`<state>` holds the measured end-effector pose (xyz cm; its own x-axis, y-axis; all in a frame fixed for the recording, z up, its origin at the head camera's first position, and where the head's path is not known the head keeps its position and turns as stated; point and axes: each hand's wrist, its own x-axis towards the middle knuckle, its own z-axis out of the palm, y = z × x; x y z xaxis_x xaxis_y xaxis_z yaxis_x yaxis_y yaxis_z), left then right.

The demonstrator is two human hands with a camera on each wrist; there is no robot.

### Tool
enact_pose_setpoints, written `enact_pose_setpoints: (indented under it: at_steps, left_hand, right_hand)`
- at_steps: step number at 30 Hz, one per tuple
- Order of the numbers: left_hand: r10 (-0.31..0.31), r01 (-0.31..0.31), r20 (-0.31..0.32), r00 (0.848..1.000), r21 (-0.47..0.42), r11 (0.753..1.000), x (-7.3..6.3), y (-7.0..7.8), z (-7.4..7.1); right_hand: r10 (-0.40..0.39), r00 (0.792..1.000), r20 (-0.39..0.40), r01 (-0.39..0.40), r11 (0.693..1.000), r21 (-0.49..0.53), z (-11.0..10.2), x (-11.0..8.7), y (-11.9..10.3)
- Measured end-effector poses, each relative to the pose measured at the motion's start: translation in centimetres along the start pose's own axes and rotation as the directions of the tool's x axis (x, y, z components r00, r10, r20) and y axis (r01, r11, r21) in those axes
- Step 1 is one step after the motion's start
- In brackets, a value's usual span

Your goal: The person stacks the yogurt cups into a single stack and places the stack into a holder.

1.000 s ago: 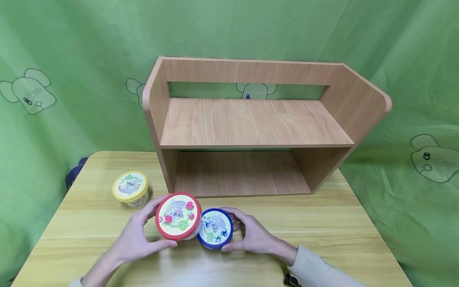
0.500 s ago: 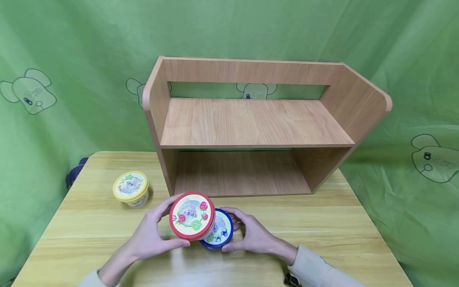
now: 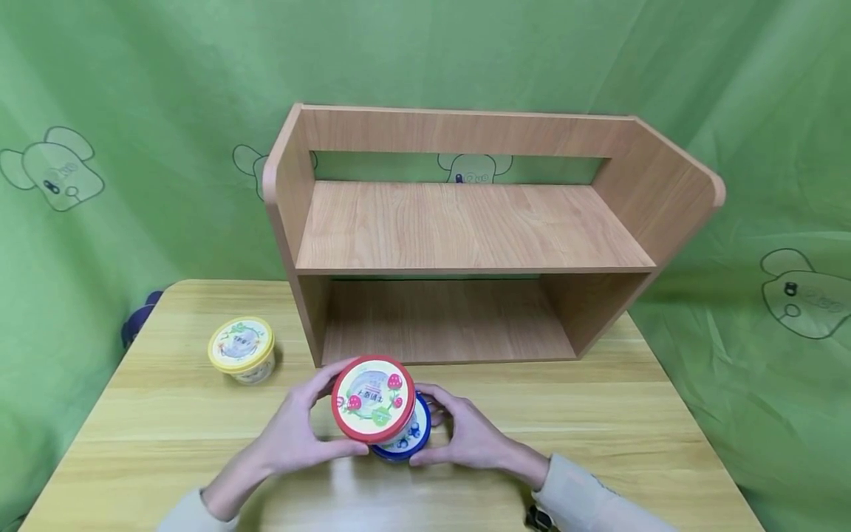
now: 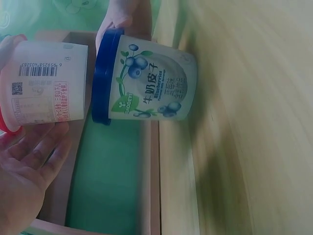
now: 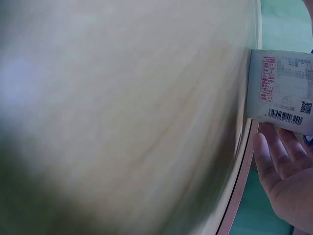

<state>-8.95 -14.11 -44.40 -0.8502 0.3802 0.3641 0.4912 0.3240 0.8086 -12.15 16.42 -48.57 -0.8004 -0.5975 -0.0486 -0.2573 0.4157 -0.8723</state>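
My left hand (image 3: 299, 428) grips a tub with a red lid (image 3: 374, 399), thumb in front and fingers behind, strawberries printed on the lid. In the left wrist view, this red-lidded tub (image 4: 49, 83) hangs just above the blue-lidded tub (image 4: 151, 81), a narrow gap between them. My right hand (image 3: 468, 436) holds the blue-lidded tub (image 3: 415, 436) from its right side; it stands upright on the table. Seen from the head, the red lid hides much of the blue one. In the right wrist view, fingers of the right hand (image 5: 288, 181) lie against the tub's printed wall.
A tub with a yellow lid (image 3: 242, 351) stands on the wooden table (image 3: 159, 414), left of the hands. Behind them is a two-level wooden shelf (image 3: 465, 229), its lower front edge close to the red-lidded tub. Green curtain (image 3: 166, 89) hangs around the table.
My left hand has moved right with the red-lidded tub, from beside the blue-lidded tub to over it. The right hand and the blue-lidded tub have stayed nearly still.
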Motion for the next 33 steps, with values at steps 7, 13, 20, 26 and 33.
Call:
enact_pose_setpoints:
  at_steps: [7, 13, 20, 26, 33]
  left_hand:
    - [-0.001, 0.002, 0.031, 1.0, -0.015, 1.0, 0.8, 0.1, 0.3]
    - [0.003, -0.002, 0.049, 0.999, -0.024, 1.0, 1.1, 0.1, 0.6]
    - [-0.018, 0.02, 0.075, 0.997, -0.028, 0.999, 1.1, 0.2, 0.9]
    - [-0.025, 0.027, 0.088, 0.996, -0.017, 1.0, 1.2, 0.3, 1.0]
    - [-0.023, 0.022, 0.107, 0.994, 0.008, 1.0, 1.3, 0.2, 1.2]
  right_hand:
    - [-0.016, 1.0, -0.014, 0.015, 1.0, -0.022, 0.0, 0.1, 0.0]
    - [-0.016, 1.0, -0.018, 0.015, 0.999, -0.03, 0.0, 0.1, 0.0]
    - [-0.006, 1.0, -0.013, 0.006, 1.0, -0.012, 0.1, 0.0, 0.1]
    - [-0.014, 1.0, -0.005, 0.014, 1.0, 0.025, 0.1, -0.1, 0.1]
    - [-0.029, 1.0, -0.008, 0.029, 0.999, 0.028, 0.0, -0.2, 0.2]
